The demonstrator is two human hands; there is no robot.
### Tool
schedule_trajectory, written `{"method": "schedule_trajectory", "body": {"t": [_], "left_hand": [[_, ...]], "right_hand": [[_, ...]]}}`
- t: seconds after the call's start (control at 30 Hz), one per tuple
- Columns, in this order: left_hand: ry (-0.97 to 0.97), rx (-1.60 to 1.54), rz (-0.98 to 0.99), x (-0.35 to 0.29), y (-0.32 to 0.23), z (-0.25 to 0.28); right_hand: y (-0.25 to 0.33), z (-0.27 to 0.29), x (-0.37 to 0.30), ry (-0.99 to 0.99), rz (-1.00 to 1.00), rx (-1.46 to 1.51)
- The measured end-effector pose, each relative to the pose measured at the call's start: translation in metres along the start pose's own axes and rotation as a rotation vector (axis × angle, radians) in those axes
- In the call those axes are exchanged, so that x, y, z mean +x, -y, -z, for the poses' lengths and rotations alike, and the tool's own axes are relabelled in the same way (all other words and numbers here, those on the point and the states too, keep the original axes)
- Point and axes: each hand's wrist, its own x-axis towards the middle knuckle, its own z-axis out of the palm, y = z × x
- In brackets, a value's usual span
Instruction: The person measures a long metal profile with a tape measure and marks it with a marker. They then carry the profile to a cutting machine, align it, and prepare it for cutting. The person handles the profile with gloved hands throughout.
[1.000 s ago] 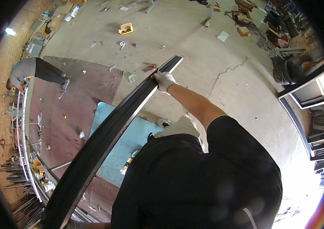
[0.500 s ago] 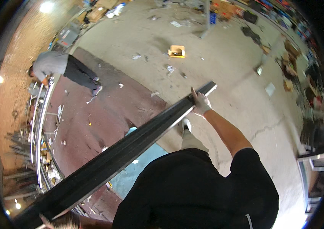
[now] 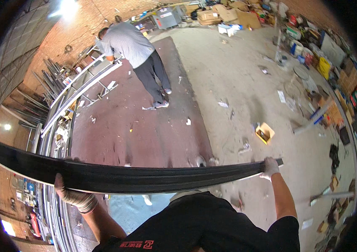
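Observation:
A long dark metal profile (image 3: 165, 178) with a pale lower edge spans the view in front of my body, running off past the left rim. My left hand (image 3: 75, 196), in a striped work glove, grips it from below toward the left, thumb up against its near face. Near the profile's right end, my right hand (image 3: 270, 168) in a pale glove is closed around it. The fingers of both hands are partly hidden behind the profile.
A person (image 3: 138, 52) bends over a long metal rack (image 3: 81, 90) at the far left. Dark red matting (image 3: 144, 130) and a blue sheet (image 3: 138, 208) cover part of the floor. An open yellow box (image 3: 264, 133) lies to the right; clutter (image 3: 325, 67) lines the far right wall.
The profile has swung from a steep diagonal to nearly level across the view. My left hand has come up into fuller sight, and my right hand sits farther right and lower. The view has turned.

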Motion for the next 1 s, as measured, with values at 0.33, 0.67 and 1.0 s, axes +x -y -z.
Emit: {"method": "schedule_trajectory", "body": {"t": [0.33,0.67,1.0], "left_hand": [[-0.029,-0.183,0.105,0.236,0.223,-0.111],[-0.021,-0.126,0.125,0.427,0.454,-0.247],[-0.126,-0.034,0.226,0.617,0.641,-0.409]], "right_hand": [[-0.027,0.130,0.269,0.014,-0.044,-0.226],[-0.099,0.201,0.526,0.099,0.028,-0.202],[-0.132,0.324,0.775,0.246,0.071,-0.193]]}}
